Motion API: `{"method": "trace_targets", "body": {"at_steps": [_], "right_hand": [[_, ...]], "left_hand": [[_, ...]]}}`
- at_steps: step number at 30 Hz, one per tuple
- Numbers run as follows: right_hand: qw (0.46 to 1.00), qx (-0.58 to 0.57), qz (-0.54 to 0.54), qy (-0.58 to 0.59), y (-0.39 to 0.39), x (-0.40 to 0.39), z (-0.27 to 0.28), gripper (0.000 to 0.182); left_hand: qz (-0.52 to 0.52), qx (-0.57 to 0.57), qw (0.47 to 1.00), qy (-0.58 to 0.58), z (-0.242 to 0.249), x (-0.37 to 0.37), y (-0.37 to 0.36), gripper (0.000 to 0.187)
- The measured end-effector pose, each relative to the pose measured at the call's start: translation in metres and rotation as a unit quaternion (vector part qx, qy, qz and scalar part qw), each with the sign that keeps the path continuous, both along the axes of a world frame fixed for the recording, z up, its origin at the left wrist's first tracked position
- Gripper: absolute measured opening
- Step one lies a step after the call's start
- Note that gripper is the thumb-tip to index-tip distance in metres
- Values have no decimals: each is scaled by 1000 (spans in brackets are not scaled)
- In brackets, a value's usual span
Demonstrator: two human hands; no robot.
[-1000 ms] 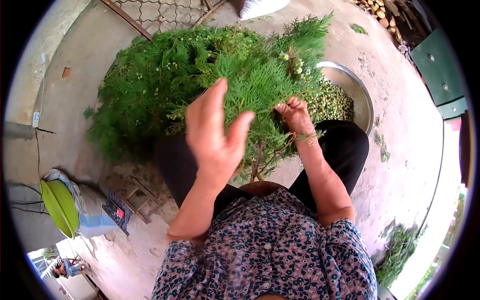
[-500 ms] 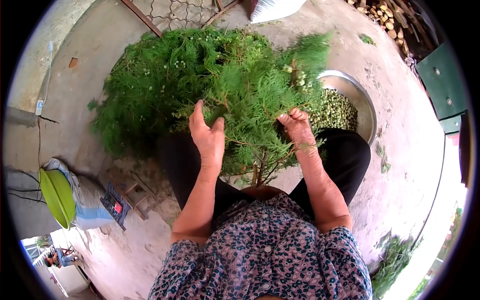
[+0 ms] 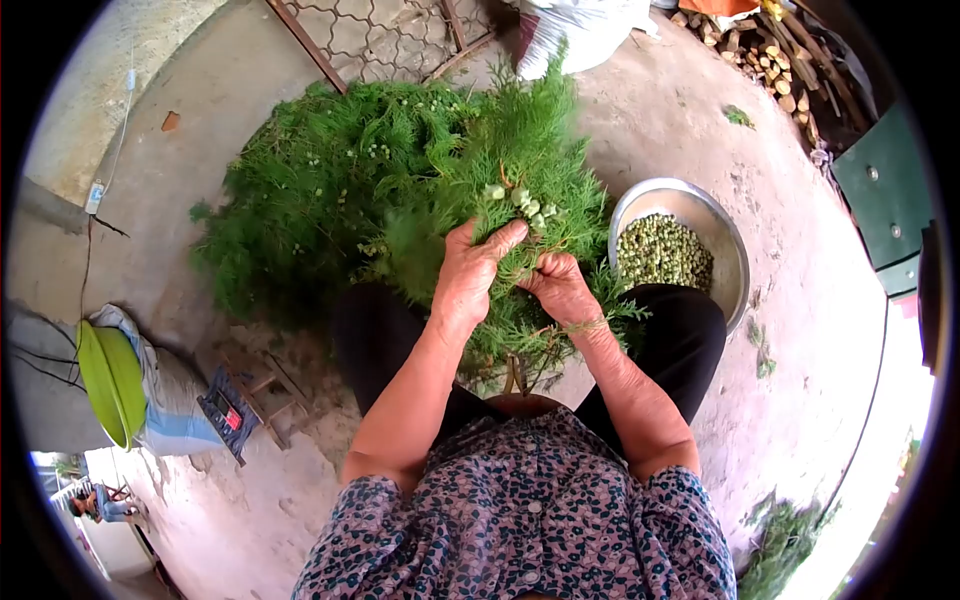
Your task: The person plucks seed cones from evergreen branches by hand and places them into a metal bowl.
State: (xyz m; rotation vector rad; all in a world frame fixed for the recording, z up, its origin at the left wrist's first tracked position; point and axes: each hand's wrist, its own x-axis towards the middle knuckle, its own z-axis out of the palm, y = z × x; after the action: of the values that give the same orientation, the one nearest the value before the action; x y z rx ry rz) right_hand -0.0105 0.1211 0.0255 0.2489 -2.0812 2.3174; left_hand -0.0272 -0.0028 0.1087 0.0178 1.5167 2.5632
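A leafy evergreen branch (image 3: 545,150) with a cluster of pale green cones (image 3: 530,207) stands up between my knees. My left hand (image 3: 470,268) grips it just below the cones, thumb laid across the top. Close beside it, my right hand (image 3: 562,290) is closed on the lower part of the same branch, its fingertips partly hidden by foliage. Behind and to the left lies a large heap of cut evergreen branches (image 3: 300,200), some bearing cones. On the right, near my knee, a metal basin (image 3: 735,240) holds many picked green cones (image 3: 660,250).
Leaning at the top is a rusty metal grille (image 3: 370,40), near a white sack (image 3: 590,35). Stacked firewood (image 3: 770,75) and a green cabinet (image 3: 885,190) stand at the right. To the left are a lime-green basin (image 3: 110,385) and a small wooden stool (image 3: 265,390).
My hands have come together on the branch; the left, open before, is now closed on it. The branch has swung left and upright, away from the metal basin, showing more of it.
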Motion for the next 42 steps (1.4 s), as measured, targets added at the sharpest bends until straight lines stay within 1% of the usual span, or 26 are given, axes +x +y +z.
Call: {"method": "trace_targets", "body": {"at_steps": [2,5,7,8,9,11,13,15,17,19,20,21,23,25,27,29,31,32,33,35,37,38,39,40,41,42], "right_hand": [[1000,-16,3,9,-4,0,3,35],[998,-51,23,24,-6,0,19,28],[996,85,33,10,-1,4,44,11],[991,121,31,47,2,6,58,15],[985,158,-12,71,5,4,59,23],[985,133,-70,91,11,3,75,25],[975,152,-133,94,20,7,101,27],[971,134,-167,106,29,7,113,25],[965,141,-186,116,36,6,111,19],[976,94,-166,103,35,9,109,16],[978,89,-162,99,33,11,104,15],[979,85,-158,95,32,12,99,14],[983,88,-132,88,29,14,92,14],[985,93,-115,90,31,10,74,14],[987,88,-92,95,30,6,62,12],[986,101,-89,96,29,1,55,13],[985,135,-94,54,29,1,55,13],[981,161,-95,53,30,0,51,13],[981,158,-94,57,30,-2,42,13],[989,118,-70,48,28,-10,24,12],[997,53,-64,-3,16,-8,24,11],[998,31,-58,-4,12,-11,19,11],[999,-12,-40,-6,7,-13,17,9],[999,-23,-42,-24,5,-18,6,10],[998,-33,-43,-42,6,-24,-9,11],[985,124,-91,81,13,-23,-15,13]], "left_hand": [[6,12,1000,-8,9,1,0,18],[-15,47,998,-30,12,-4,-4,18],[16,45,999,0,17,-6,-5,17],[25,54,998,17,24,-7,-7,17],[31,55,998,29,31,-9,-9,17],[93,78,991,51,49,-13,-16,15],[121,80,985,94,74,-15,-27,14],[155,77,974,150,101,-19,-38,16],[188,63,962,186,125,-20,-49,17],[223,-7,935,277,140,-25,-62,15],[228,-119,909,328,148,-23,-71,13],[236,-119,903,339,158,-19,-77,13],[245,-227,836,436,175,-10,-85,15],[353,-364,729,461,180,1,-94,20],[405,-479,571,530,168,7,-106,27],[271,-549,715,339,164,31,-120,36],[262,-515,730,364,136,37,-128,36],[237,-448,806,306,104,27,-134,36],[195,-431,841,264,114,47,-127,35],[127,-420,896,59,122,69,-116,32],[61,-431,900,-13,95,69,-110,30],[22,-416,909,-20,96,71,-103,36],[3,-438,897,-60,102,78,-94,39],[-35,-437,897,-55,101,79,-89,41],[-64,-428,900,-54,41,56,-93,53],[-93,-392,913,-56,0,45,-93,65]]}}
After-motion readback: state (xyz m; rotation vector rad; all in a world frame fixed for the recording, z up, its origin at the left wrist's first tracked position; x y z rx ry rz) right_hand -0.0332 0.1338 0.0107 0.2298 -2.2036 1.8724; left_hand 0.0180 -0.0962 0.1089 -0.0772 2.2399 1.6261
